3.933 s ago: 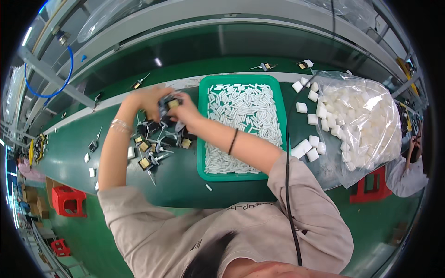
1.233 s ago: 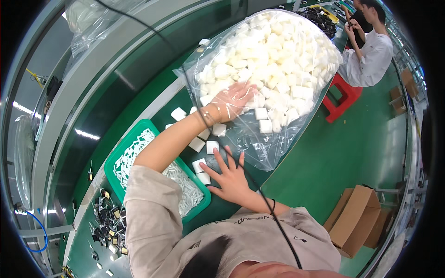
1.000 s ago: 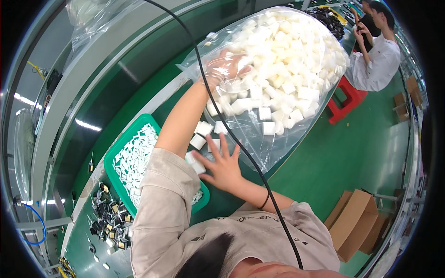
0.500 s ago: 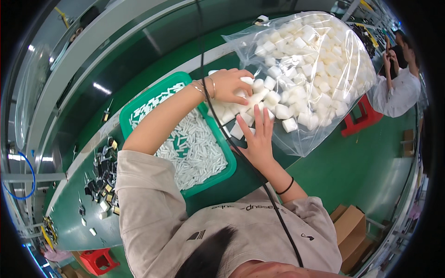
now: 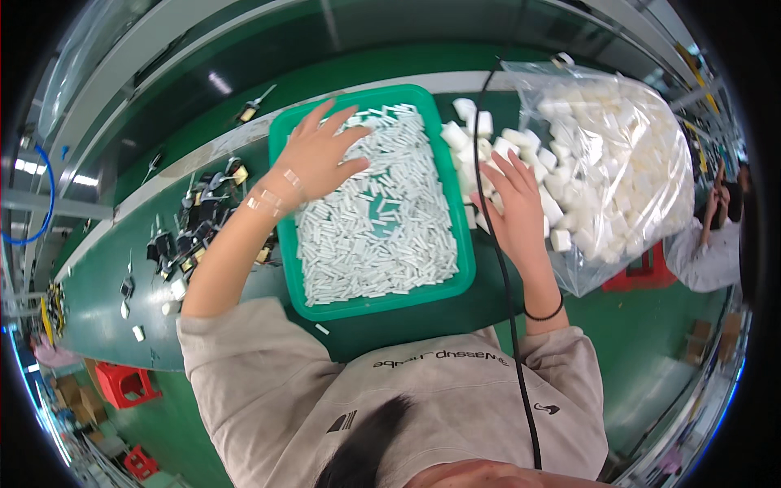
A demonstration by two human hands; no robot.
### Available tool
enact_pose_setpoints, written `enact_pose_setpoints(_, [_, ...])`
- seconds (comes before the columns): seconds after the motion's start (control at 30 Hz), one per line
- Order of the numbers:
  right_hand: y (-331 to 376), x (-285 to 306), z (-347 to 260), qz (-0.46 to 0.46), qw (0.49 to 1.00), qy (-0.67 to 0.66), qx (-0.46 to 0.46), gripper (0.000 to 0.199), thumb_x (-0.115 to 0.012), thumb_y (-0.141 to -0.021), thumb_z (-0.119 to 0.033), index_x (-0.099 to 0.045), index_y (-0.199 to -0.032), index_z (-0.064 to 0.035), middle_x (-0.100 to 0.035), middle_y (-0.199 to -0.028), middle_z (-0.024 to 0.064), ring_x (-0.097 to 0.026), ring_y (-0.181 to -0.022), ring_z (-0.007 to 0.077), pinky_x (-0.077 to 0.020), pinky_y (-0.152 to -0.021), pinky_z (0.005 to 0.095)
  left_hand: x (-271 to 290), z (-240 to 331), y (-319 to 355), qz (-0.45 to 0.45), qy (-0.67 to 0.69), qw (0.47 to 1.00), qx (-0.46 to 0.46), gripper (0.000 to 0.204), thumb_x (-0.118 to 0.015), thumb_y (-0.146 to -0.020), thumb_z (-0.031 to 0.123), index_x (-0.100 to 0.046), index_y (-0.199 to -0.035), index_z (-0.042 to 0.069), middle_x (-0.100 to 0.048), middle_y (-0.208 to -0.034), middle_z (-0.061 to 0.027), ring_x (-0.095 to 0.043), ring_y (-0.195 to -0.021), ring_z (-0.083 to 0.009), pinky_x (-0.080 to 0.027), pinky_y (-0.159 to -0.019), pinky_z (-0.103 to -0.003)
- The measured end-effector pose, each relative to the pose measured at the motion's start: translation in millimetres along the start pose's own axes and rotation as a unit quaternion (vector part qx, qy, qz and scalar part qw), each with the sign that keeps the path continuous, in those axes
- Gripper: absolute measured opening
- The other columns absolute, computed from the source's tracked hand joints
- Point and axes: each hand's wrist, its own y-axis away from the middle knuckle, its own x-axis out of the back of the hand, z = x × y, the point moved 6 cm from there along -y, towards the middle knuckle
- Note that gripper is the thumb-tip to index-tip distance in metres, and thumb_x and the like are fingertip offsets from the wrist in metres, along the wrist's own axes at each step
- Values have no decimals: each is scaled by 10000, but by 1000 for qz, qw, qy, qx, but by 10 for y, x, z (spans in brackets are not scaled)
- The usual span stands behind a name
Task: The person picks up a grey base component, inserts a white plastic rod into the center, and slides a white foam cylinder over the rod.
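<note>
My left hand (image 5: 319, 154) is over the upper left part of a green tray (image 5: 465, 281), its fingers spread and slightly blurred. The tray holds a layer of small white tube-like pieces (image 5: 382, 264), with a patch of green bottom showing near the middle. No piece can be made out in that hand. Just right of the tray, my right hand (image 5: 521, 207) rests at a heap of chunky white foam-like blocks (image 5: 457, 138), fingers apart. The blocks spill from the mouth of a large clear plastic bag (image 5: 618, 163), which holds many more of them.
A black cable (image 5: 506, 301) hangs between the tray and my right hand. Small black devices with wires (image 5: 199, 215) lie piled on the green table (image 5: 252, 313) at the left. Red stools (image 5: 126, 385) stand on the floor, and another person (image 5: 706, 248) is at the far right.
My left hand has left the heap of white blocks and moved left to above the tray. My right hand stays by the heap. The whole view has shifted.
</note>
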Motion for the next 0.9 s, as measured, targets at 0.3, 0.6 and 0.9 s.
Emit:
enact_pose_setpoints(0.3, [-310,-732,-145,-28,992,114,33,665,-563,-779,-288,-280,-1309,-5,-314,-1275,294,-292,-1199,418,-213,-996,498,360,-711,1279,92,-36,977,188,321,-615,-740,187,-566,-1049,113,-480,-1195,-91,-339,-1176,-367,-319,-949,-449])
enact_pose_setpoints(0.6, [-210,-885,-517,-71,995,62,19,548,-523,-801,-158,-318,-1277,21,-471,-1198,192,-489,-1043,325,-339,-926,388,-171,-2114,-152,68,-93,932,344,379,-531,-805,372,-557,-1065,98,-578,-1056,-82,-490,-1050,-264,-418,-837,-409])
enact_pose_setpoints(0.9, [-652,-560,-422,-67,995,68,13,373,-506,-823,-237,-505,-1138,-37,-406,-1252,200,-297,-1227,330,-163,-1005,528,-425,-2137,-598,-10,-125,917,378,332,-572,-775,383,-549,-964,111,-587,-1013,-78,-531,-988,-256,-412,-779,-438])
